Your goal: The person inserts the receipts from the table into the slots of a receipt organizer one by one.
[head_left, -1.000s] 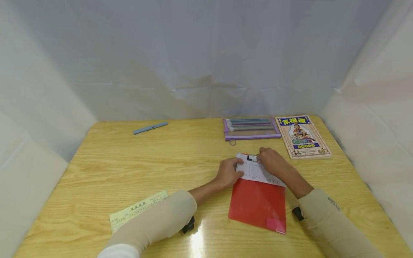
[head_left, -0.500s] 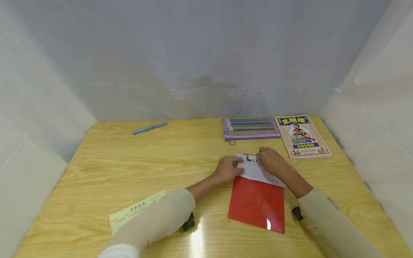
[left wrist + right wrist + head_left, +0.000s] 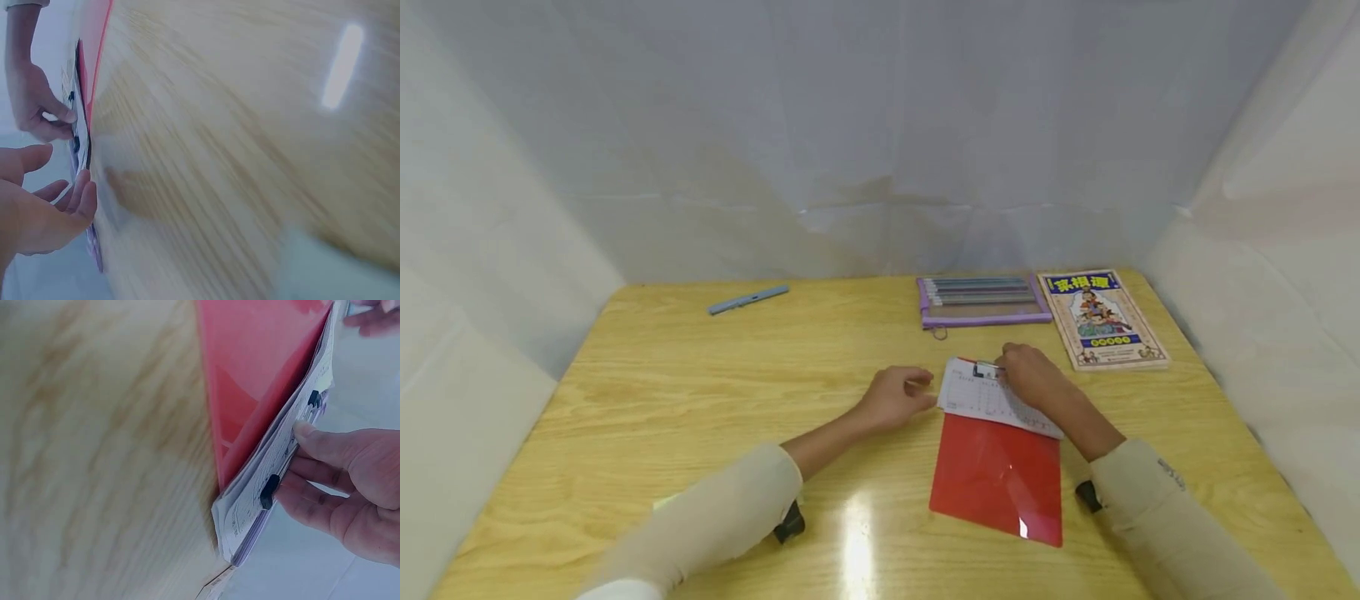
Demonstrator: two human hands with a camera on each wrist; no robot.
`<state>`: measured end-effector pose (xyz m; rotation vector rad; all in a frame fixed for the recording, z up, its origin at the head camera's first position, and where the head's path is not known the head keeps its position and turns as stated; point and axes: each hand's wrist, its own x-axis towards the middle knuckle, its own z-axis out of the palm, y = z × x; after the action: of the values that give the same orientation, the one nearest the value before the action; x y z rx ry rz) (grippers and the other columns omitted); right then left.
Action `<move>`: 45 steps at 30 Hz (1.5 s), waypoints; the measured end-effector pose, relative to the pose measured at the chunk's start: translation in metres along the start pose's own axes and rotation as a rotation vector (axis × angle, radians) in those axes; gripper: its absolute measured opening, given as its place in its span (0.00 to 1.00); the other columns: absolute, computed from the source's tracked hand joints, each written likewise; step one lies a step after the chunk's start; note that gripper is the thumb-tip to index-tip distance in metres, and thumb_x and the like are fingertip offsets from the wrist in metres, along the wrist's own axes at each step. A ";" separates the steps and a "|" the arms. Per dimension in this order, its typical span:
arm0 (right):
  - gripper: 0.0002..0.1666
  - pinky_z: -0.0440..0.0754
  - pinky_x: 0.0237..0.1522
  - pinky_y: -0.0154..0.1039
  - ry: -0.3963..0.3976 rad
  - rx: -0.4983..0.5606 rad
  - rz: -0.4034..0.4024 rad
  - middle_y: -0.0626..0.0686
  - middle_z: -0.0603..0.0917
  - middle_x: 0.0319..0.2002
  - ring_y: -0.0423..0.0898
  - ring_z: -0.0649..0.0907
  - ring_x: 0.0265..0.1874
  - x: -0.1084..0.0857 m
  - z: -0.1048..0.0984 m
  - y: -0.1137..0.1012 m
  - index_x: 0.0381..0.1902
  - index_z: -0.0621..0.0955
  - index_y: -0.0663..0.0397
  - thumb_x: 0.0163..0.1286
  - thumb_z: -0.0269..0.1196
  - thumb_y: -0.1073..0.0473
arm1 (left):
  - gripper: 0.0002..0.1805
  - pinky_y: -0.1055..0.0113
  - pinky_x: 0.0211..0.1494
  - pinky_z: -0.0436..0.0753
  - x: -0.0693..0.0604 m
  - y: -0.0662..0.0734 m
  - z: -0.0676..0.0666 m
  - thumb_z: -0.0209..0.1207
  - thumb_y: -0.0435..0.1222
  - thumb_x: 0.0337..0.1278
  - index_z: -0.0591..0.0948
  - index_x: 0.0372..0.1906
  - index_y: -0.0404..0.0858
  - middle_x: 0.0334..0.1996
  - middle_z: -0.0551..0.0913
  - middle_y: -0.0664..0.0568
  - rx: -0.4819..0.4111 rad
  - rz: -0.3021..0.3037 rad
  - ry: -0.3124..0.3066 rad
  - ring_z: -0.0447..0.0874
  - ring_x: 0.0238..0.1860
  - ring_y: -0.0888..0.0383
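Note:
A red clipboard (image 3: 996,475) lies on the table, with a pad of white printed slips (image 3: 966,392) across its upper half under a metal clip (image 3: 987,369). My right hand (image 3: 1036,379) pinches this clip, thumb on top and fingers behind. In the right wrist view, black caps (image 3: 270,491) show at the clip's ends and the stacked slips fan out slightly. Just off the slips' left edge is my left hand (image 3: 891,398), fingers loosely bent and holding nothing. The left wrist view shows a gap between its thumb and fingers.
A yellow-green printed slip (image 3: 666,502) is mostly hidden under my left sleeve. Toward the back lie a blue pen (image 3: 748,299), a purple-edged pencil pouch (image 3: 988,317) with several pencils, and a comic-style book (image 3: 1105,321) at right. A pale cloth stands behind the table.
My left hand has let go of the slips' left edge and moved left, its sleeve now covering most of the yellow-green slip. The right hand keeps its place at the clip.

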<state>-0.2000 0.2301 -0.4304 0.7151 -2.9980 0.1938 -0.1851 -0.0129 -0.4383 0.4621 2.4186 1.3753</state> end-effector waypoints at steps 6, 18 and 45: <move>0.03 0.78 0.26 0.41 -0.006 -0.029 0.004 0.55 0.75 0.22 0.48 0.78 0.23 0.000 0.001 -0.003 0.24 0.83 0.64 0.56 0.63 0.71 | 0.23 0.64 0.45 0.84 -0.032 -0.012 -0.040 0.62 0.35 0.56 0.76 0.57 0.33 0.56 0.79 0.42 0.074 -0.023 -0.052 0.81 0.51 0.48; 0.02 0.81 0.31 0.44 -0.025 -0.056 0.008 0.56 0.78 0.25 0.51 0.80 0.27 -0.003 -0.003 0.003 0.27 0.84 0.64 0.58 0.63 0.70 | 0.26 0.49 0.56 0.77 -0.100 -0.053 -0.108 0.65 0.42 0.53 0.75 0.56 0.35 0.56 0.77 0.41 0.199 -0.179 0.020 0.73 0.57 0.42; 0.03 0.81 0.32 0.43 -0.046 -0.056 -0.004 0.56 0.78 0.26 0.51 0.80 0.28 0.003 0.000 0.001 0.28 0.84 0.64 0.59 0.64 0.68 | 0.47 0.43 0.51 0.73 -0.214 -0.085 -0.141 0.78 0.38 0.22 0.66 0.55 0.29 0.53 0.65 0.31 0.409 -0.448 0.119 0.65 0.52 0.36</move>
<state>-0.2025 0.2294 -0.4302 0.7292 -3.0315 0.0948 -0.0639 -0.2530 -0.4194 -0.0806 2.6851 0.7431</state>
